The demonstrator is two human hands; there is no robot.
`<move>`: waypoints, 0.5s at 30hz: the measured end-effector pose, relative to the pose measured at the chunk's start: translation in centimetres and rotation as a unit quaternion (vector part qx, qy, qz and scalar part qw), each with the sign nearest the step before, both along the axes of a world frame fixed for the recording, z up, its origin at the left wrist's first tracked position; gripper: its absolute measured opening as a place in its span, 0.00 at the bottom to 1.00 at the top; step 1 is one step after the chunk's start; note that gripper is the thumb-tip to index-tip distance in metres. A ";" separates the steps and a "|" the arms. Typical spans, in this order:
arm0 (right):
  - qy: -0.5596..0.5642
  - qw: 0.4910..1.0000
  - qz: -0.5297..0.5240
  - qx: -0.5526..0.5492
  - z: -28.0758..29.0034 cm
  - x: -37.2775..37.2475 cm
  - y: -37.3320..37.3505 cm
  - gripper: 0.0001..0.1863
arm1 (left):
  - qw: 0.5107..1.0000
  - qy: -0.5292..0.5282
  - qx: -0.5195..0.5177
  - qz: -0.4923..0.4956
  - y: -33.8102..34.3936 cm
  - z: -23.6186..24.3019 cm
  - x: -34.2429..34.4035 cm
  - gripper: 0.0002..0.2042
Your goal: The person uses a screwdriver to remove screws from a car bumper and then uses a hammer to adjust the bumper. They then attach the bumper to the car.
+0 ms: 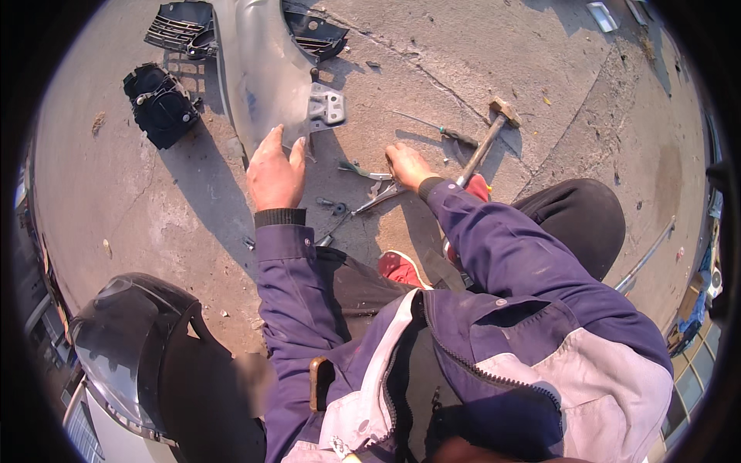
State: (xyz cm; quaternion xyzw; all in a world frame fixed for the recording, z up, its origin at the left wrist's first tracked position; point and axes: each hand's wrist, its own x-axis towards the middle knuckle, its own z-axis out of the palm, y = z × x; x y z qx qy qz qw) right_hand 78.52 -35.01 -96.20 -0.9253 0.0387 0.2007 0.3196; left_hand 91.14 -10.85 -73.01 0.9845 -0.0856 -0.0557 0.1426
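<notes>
A silver-grey car fender [262,77] extends away from me, with a punched metal bracket [327,108] at its right side. Over its near end is my left hand [276,174], fingers apart and holding nothing; whether they touch the metal I cannot tell. My right hand [409,164] is low over the ground with curled fingers, beside a tool with a pale green handle [364,171]. What its fingertips hold, if anything, is hidden. A silver metal tool [378,198] lies just below that hand. Small metal fittings [333,205] lie between my hands.
A hammer [494,131] with a wooden handle and a screwdriver [459,138] lie right of my right hand. Black plastic parts [160,104] flank the fender. A black helmet [139,355] with a clear visor is at lower left. A metal bar [648,253] lies far right.
</notes>
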 end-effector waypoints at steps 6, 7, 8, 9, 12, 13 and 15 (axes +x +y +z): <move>0.029 0.994 0.083 -0.070 -0.3 1.3 1.0 0.09 | 0.965 -0.150 -0.181 0.114 3.8 5.0 -5.9 0.17; 0.011 0.993 0.088 -0.072 -0.7 1.2 1.0 0.08 | 0.944 -0.179 -0.227 0.161 4.8 5.5 -7.0 0.14; 0.022 0.995 0.071 -0.060 -1.2 1.3 1.0 0.08 | 0.929 -0.185 -0.234 0.220 6.2 6.1 -8.2 0.14; 0.009 0.997 0.062 -0.040 -1.5 1.3 0.7 0.10 | 0.908 -0.206 -0.253 0.262 7.6 6.7 -9.6 0.14; -0.052 0.997 0.041 -0.035 -2.3 1.9 -0.1 0.09 | 0.809 -0.260 -0.341 0.401 12.1 8.1 -13.0 0.11; -0.011 1.000 0.029 -0.002 -2.3 2.4 -0.6 0.09 | 0.768 -0.302 -0.369 0.427 13.6 8.9 -14.3 0.11; 0.046 0.998 0.044 0.010 -2.0 3.3 -1.3 0.10 | 0.722 -0.385 -0.337 0.466 16.7 11.2 -17.0 0.13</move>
